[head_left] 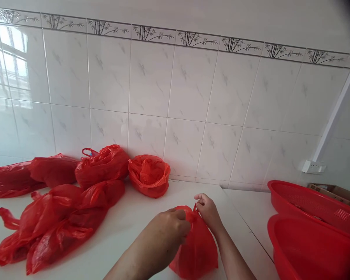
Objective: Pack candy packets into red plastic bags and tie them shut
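A red plastic bag (198, 249) stands on the white table right in front of me, its top gathered into a narrow neck. My left hand (167, 233) is closed at the left side of that neck, knuckles toward me, on the bag's top. Between thumb and fingers, my right hand (206, 210) pinches a thin twisted handle of the same bag on the right. The bag's contents do not show, and my left forearm covers part of its left side.
Several filled red bags (61, 217) lie on the left of the white table (140, 217). An open red bag (149, 175) sits by the tiled wall. To the right are red plastic baskets (315, 241), a cardboard box (338, 194) and a wall socket (314, 167).
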### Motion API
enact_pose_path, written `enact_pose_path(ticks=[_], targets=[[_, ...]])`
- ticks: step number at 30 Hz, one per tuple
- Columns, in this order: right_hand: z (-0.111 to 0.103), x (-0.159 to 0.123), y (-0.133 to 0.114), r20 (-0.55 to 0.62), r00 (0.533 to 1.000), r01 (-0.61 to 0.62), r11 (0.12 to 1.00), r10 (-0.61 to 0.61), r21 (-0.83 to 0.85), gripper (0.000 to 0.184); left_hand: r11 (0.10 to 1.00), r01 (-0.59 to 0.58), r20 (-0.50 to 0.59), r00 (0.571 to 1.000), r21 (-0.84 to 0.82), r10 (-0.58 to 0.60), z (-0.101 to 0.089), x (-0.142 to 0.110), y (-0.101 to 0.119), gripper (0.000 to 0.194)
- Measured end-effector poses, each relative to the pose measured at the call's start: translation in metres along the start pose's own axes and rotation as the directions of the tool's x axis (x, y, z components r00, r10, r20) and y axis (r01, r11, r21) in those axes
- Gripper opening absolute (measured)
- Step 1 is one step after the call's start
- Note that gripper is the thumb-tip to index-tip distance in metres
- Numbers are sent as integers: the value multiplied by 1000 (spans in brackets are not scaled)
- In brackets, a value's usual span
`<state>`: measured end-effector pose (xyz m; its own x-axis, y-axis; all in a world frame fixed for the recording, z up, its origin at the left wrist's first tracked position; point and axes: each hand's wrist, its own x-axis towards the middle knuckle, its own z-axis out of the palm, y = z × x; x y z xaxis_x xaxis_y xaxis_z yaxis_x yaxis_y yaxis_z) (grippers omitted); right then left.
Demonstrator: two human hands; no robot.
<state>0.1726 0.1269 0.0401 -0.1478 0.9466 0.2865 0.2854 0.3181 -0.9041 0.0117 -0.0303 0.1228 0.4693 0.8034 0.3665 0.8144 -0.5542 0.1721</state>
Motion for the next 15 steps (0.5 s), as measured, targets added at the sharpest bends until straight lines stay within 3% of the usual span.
enact_pose_path(ticks=[6,12,15], targets=[[1,3,57,-14,994,-108,993,107,-56,21,999,-52,111,992,-8,52,-1,-1,15,32],[-1,10,78,-13,992,-130,989,129,-74,23,994,-27,257,965,-107,54,-6,1,20,28],[-3,12,84,-16,995,-103,992,102,-77,16,985,61,246,969,-164,-19,-6,-1,18,21]])
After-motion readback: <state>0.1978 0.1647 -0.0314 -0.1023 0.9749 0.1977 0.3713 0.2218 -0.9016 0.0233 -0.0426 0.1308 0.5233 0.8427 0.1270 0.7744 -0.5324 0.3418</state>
